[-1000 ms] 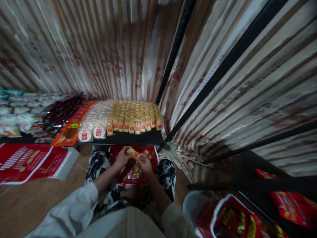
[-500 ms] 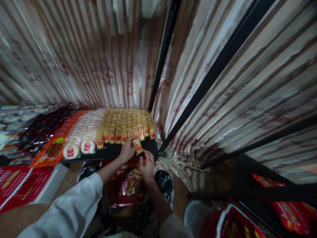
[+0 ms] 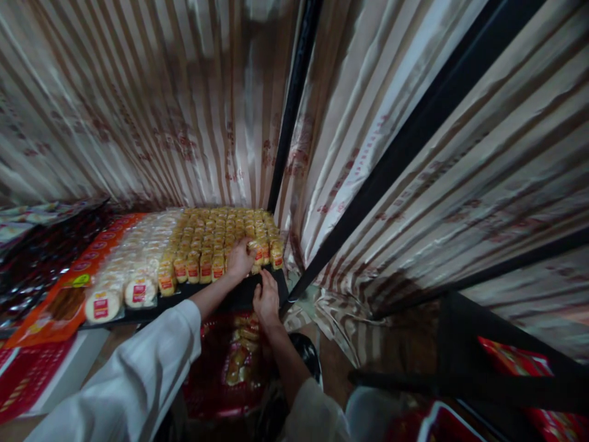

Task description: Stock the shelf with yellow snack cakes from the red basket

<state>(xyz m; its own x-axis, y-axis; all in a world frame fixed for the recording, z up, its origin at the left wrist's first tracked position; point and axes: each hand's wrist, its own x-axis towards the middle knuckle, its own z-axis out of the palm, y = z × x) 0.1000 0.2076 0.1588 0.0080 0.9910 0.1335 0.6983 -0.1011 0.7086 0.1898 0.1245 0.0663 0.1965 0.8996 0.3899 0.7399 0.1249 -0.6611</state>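
Note:
Rows of small yellow wrapped snacks (image 3: 202,239) with red labels stand packed together on a black shelf (image 3: 239,298). My left hand (image 3: 242,259) is at the front of these rows, its fingers closed around a yellow wrapped snack (image 3: 256,267) that is partly hidden. Just below and to the right, my right hand (image 3: 267,298) has its fingers stretched up toward the same snack, thumb apart. Whether its fingertips touch the wrapper I cannot tell. Under the shelf's front edge, a red basket (image 3: 202,368) contains more yellow wrapped snacks (image 3: 242,356).
Left of the yellow rows lie round white packaged snacks (image 3: 140,290), an orange bag (image 3: 50,319) and dark shiny packets (image 3: 50,258). A slanting black post (image 3: 350,215) rises at right before a striped curtain (image 3: 207,110). Red packets (image 3: 515,356) lie at lower right.
My left hand has moved the snack back into the front row. My right hand has followed slightly up and left. The camera view has shifted, so the shelf sits lower and further left.

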